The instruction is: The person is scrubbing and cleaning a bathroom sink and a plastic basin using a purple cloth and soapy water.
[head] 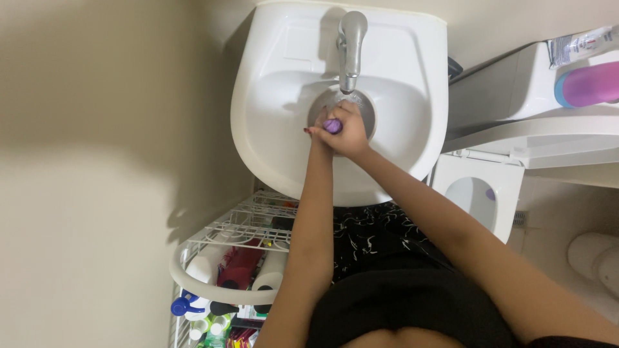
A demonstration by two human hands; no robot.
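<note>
You're looking straight down at a white sink (271, 129) w/ a smooth, glossy basin. A chrome tap (351, 45) sticks out over the drain, and water runs from it onto your hands.

Both hands meet right under the spout, over the drain. Your right hand (351, 132) is on top, its grip clamped round a small purple thing (332, 125). Only a rounded purple end shows, poking out toward your left, so its long axis seems to run roughly left-right; can't tell what it is or its full shape. Your left hand (317, 134) lies just beside and partly under the right, touching it; dark red nails show at the fingertips. Can't tell if its grip is together or apart, since the right hand hides most of it. The right hand is the nearer one to the purple thing, which sits directly below the tap's mouth.

Left of the sink, lower down, a white wire rack (238, 225) holds bottles & spray cleaners. At right is a white toilet (480, 190), lid up, w/ a pink-purple bottle (590, 84) lying on the tank.
</note>
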